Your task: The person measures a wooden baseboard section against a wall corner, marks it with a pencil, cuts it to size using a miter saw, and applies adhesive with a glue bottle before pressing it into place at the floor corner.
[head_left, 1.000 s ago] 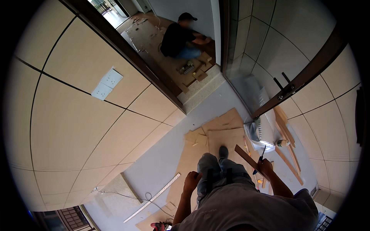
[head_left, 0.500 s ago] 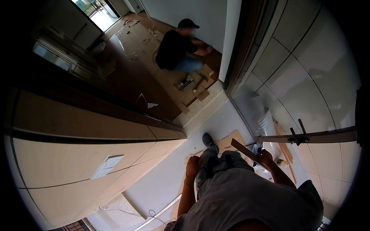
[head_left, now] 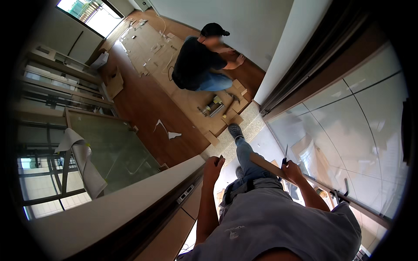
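Note:
In the right part of the view, my right hand [head_left: 293, 171] is closed around a narrow brown wooden strip [head_left: 266, 165], which slants across in front of my right thigh. A thin, dark, pointed tool [head_left: 285, 155] sticks up from the same hand; its exact kind is unclear. My left hand [head_left: 212, 168] is raised beside the door frame with its fingers curled together. A small dark tip shows at those fingers, too small to name. My shoe [head_left: 235, 131] is on the speckled stone threshold [head_left: 248, 119].
A co-worker [head_left: 198, 65] crouches by the wall, hands low against it. Near them lie a yellowish power tool [head_left: 213, 105], a hammer [head_left: 234, 97] and cardboard pieces [head_left: 212, 138]. Torn white scraps [head_left: 173, 135] lie on the brown floor. A glass door [head_left: 331, 126] stands at right, a framed glass panel [head_left: 114, 148] at left.
I have stepped forward into the doorway, one foot now on the threshold. My left hand has risen near the frame. The strip stays in my right hand; the co-worker still crouches.

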`<state>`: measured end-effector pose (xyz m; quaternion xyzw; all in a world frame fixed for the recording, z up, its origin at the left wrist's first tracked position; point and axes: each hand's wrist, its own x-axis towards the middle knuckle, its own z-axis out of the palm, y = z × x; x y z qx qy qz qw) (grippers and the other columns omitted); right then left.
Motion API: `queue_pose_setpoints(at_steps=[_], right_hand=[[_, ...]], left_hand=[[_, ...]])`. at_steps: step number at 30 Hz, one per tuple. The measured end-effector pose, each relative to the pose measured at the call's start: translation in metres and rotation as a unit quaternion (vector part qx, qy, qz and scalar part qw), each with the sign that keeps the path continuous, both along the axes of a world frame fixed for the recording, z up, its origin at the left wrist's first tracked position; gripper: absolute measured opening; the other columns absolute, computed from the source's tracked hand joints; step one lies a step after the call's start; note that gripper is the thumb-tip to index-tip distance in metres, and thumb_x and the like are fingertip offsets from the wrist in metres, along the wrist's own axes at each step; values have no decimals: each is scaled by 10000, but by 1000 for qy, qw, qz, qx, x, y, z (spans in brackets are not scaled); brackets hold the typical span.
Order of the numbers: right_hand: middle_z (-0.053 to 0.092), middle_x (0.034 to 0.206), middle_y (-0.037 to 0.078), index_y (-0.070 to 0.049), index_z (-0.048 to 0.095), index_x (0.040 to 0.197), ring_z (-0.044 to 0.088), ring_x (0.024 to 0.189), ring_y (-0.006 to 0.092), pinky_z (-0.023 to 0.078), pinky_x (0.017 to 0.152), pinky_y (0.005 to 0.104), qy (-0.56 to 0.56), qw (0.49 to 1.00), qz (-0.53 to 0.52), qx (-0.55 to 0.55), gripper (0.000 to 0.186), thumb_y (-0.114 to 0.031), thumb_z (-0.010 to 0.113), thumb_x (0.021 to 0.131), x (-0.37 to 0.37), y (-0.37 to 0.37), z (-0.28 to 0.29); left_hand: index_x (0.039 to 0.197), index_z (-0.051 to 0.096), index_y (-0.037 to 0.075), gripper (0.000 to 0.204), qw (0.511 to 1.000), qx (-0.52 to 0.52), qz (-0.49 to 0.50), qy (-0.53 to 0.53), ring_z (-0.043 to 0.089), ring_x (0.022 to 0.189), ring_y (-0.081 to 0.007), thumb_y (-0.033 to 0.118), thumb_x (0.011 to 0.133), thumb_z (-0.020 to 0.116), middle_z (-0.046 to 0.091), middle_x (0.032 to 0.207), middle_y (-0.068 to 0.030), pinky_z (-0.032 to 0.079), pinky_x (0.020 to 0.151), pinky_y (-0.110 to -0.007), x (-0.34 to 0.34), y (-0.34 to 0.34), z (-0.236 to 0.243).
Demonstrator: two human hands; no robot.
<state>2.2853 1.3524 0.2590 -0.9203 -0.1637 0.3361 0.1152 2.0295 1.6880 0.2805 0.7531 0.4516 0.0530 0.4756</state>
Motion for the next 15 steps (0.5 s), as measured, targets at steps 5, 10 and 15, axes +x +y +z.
queue_pose_setpoints(at_steps=[5, 10, 15], right_hand=[[737, 847, 207, -3, 639, 1011, 726, 821, 413, 571, 771, 510, -19, 993, 115, 29, 407, -403, 621, 937, 74, 136, -10], [729, 826, 216, -3, 614, 1038, 718, 773, 411, 564, 720, 514, -14, 967, 249, 44, 429, -420, 612, 936, 133, 282, 8], [726, 801, 215, -8, 608, 1042, 718, 761, 411, 565, 720, 519, -24, 946, 310, 87, 437, -432, 586, 937, 151, 406, 19]], left_hand=[[972, 689, -38, 400, 997, -4, 28, 73, 657, 868, -362, 358, 937, 736, 663, 941, -211, 516, 781, -437, 11, 62, 18], [1058, 707, -6, 363, 989, -22, 110, 97, 695, 915, -278, 328, 924, 754, 713, 986, -162, 536, 836, -363, 14, 117, 33], [1078, 699, 5, 333, 972, -27, 216, 85, 692, 906, -243, 296, 924, 753, 712, 1003, -139, 537, 847, -339, 25, 155, 39]])
